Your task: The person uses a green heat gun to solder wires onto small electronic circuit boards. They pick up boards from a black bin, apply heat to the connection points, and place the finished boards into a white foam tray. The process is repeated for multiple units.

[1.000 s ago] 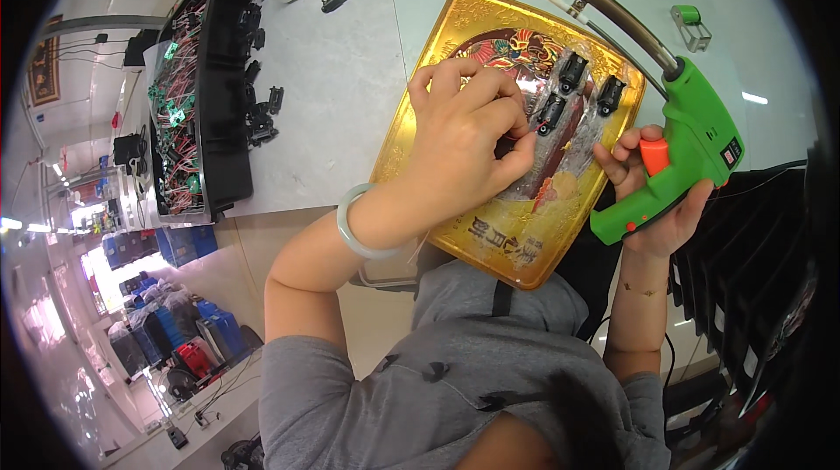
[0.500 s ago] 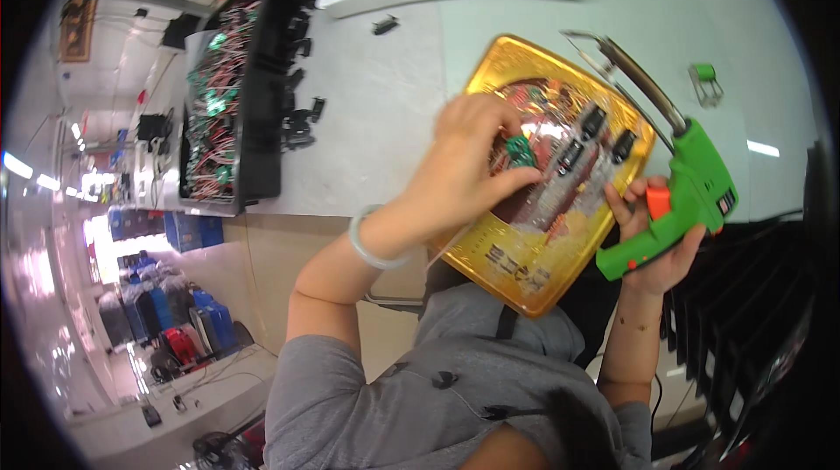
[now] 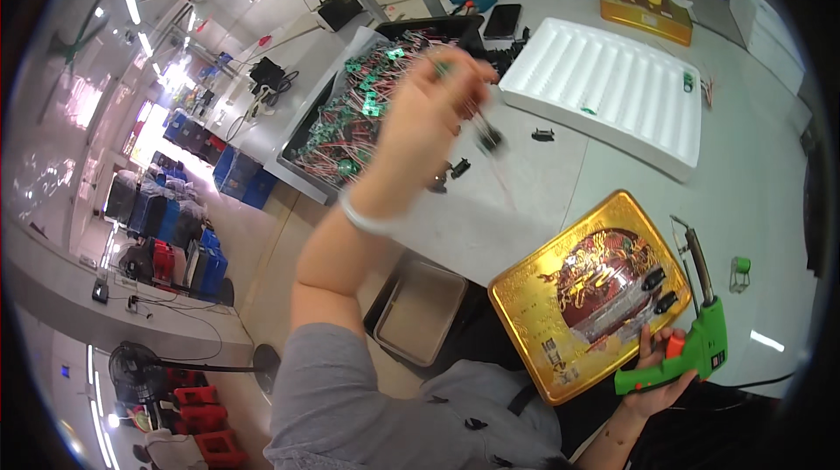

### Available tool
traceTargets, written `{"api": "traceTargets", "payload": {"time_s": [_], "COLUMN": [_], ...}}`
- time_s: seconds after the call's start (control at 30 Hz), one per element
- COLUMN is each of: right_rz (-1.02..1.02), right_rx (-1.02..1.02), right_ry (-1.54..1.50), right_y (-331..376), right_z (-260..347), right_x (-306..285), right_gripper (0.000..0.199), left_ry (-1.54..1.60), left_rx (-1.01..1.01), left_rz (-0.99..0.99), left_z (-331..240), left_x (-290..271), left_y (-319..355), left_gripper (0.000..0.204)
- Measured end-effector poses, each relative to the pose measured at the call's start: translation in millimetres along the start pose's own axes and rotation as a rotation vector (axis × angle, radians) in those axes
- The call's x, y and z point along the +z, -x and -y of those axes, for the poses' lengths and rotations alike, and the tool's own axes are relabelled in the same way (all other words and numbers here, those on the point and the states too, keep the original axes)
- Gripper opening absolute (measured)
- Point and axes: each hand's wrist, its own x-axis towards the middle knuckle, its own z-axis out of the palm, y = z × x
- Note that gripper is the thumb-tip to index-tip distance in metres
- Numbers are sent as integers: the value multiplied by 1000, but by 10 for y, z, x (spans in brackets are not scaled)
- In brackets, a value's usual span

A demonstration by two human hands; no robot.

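Observation:
My left hand (image 3: pixel 429 107), smeared by motion, is raised between the black bin (image 3: pixel 459 27) of wired green circuit boards (image 3: pixel 370 105) and the white foam tray (image 3: pixel 604 102). Its fingers are closed on a small green circuit board (image 3: pixel 444 68); wires and a blurred black part (image 3: pixel 491 140) hang below it. Low on the right, my right hand (image 3: pixel 654 389) is wrapped around the handle of a green soldering gun (image 3: pixel 705 349) with an orange trigger. Those fingers also touch the edge of a golden tin lid (image 3: pixel 535 299), on which two black parts (image 3: pixel 660 290) lie.
Small black parts (image 3: pixel 459 168) lie on the table beside the bin; another black part (image 3: pixel 542 135) sits near the foam tray. A green solder spool (image 3: pixel 742 265) stands at the right. At the back are a smartphone (image 3: pixel 502 22) and a golden tin (image 3: pixel 645 8).
My left hand has lifted the green circuit board off the tin lid and carried it up and left toward the bin. The view has shifted; my right hand still grips the soldering gun.

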Motion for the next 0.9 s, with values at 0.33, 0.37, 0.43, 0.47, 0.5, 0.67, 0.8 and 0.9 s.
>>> {"api": "traceTargets", "payload": {"time_s": [0.33, 0.37, 0.43, 0.47, 0.5, 0.67, 0.8, 0.9], "right_rz": [-65, -80, -112, -129, -150, -174, -194, -178], "right_rx": [2, 3, 5, 6, 5, -31, -52, -57], "right_ry": [68, 76, 96, 108, 124, 111, 87, 60], "right_y": [-28, -27, -27, -28, -25, -29, -43, -44], "right_z": [-1, 2, 9, 10, 16, 1, -24, -5], "right_x": [105, 111, 122, 129, 136, 136, 161, 147], "right_gripper": [53, 53, 53, 53, 53, 51, 51, 54], "left_ry": [6, 39, 176, 279, 35, -1506, -1233, -1184], "left_rx": [313, 276, 199, 159, 166, 707, 670, 560], "left_rz": [-545, -594, -597, -550, -719, -1093, -380, 33], "left_z": [190, 367, 773, 933, 1037, 1164, 1133, 1457], "left_x": [-1796, -1872, -2110, -2232, -2262, -2068, -1249, 5], "left_y": [-2192, -2315, -2477, -2523, -2573, -2503, -2573, -2389], "left_gripper": [10, 9, 13, 19, 17, 22, 18, 10]}}
